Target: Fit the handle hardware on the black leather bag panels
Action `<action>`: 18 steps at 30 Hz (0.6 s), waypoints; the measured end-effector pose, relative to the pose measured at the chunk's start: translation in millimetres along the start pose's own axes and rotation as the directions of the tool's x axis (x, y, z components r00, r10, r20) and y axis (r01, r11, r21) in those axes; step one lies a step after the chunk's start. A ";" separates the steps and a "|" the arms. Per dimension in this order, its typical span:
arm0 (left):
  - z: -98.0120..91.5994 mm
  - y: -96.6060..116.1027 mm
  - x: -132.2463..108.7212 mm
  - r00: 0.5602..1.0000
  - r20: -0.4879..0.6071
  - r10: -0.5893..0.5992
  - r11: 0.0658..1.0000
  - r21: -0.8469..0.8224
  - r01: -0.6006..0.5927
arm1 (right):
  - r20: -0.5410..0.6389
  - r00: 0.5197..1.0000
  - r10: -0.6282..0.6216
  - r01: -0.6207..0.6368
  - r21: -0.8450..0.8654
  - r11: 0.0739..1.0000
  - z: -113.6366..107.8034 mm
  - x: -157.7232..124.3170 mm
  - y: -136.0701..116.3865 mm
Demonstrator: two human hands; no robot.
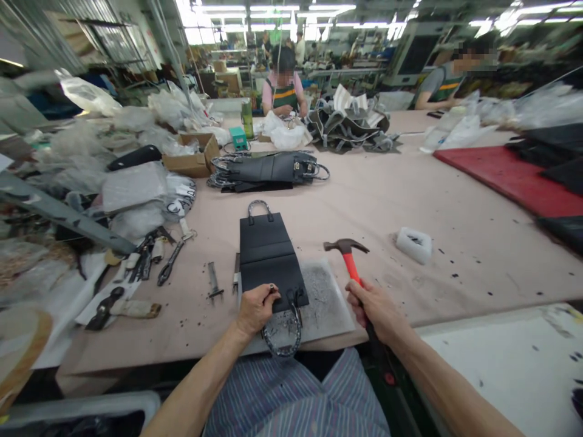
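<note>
My right hand (371, 301) is wrapped round the red and black handle of a claw hammer (350, 261), its head raised above the table to the right of the bag piece. My left hand (256, 308) pinches a small metal tool (272, 287) over the lower part of a flat black leather bag piece (266, 243); its exact kind is too small to tell. Wrapped handles (282, 349) stick out at the near end of the piece, and another loop at the far end. Beneath its right side lies a pale, pitted board (325, 303).
A pronged metal tool (212, 282) lies left of the bag piece, near a second hammer (109, 308) and several hand tools. Stacked black bag pieces (273, 167) lie farther back. A white block (413, 244) sits to the right. Co-workers (285, 85) sit across the table.
</note>
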State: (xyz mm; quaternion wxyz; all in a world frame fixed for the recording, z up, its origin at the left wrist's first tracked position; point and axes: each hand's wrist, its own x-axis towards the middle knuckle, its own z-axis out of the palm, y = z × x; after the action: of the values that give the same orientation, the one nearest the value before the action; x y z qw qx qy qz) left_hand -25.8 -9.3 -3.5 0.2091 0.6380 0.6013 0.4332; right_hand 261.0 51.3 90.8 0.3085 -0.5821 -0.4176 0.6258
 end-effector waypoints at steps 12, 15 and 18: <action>0.8 -1.3 -0.8 0.999 -0.004 0.034 0.999 0.019 -0.034 | 0.373 0.598 -0.709 0.640 -0.755 0.143 50.1 -52.9 -76.8; 1.4 -2.0 -0.7 0.998 -0.004 0.060 0.998 0.020 -0.060 | 0.099 0.477 -0.873 0.653 -0.706 0.276 59.2 -59.8 -88.3; 2.3 -3.1 -1.3 0.997 0.004 0.081 0.995 0.063 -0.081 | 0.269 0.518 -0.812 0.659 -0.730 0.179 62.8 -54.9 -67.6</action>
State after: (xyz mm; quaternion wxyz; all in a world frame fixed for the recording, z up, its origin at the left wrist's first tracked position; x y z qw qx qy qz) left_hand -25.6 -9.3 -7.6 0.1714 0.6685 0.5882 0.4215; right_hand 199.6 24.3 174.6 0.3294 -0.4292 -0.8351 0.0996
